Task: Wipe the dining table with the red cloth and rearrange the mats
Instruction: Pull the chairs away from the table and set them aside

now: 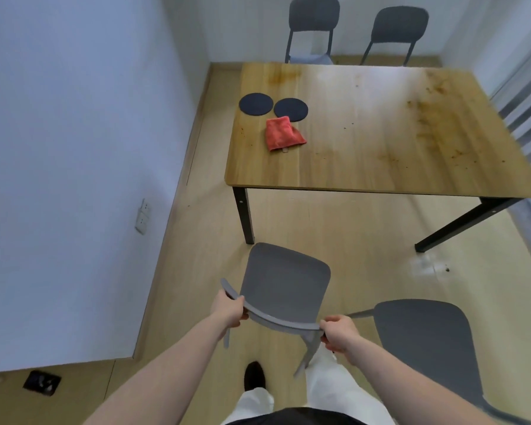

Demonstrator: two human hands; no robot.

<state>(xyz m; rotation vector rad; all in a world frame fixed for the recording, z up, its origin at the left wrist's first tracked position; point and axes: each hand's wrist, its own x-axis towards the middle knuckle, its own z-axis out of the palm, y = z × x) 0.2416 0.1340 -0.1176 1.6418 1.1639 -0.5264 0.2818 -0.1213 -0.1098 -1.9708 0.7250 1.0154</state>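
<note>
While each hand, left hand point(230, 308) and right hand point(338, 332), grips the chair point(284, 282), the red cloth point(283, 135) waits for picking up.

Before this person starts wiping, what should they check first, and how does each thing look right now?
1. Left hand free: not ok, gripping the grey plastic chair.
2. Right hand free: not ok, same chair back.
3. Red cloth within reach: not ok, far across the wooden dining table.
4. Two round black mats off the stains: ok, on a clean corner.
5. Stains located: ok, right side and far left.
</note>
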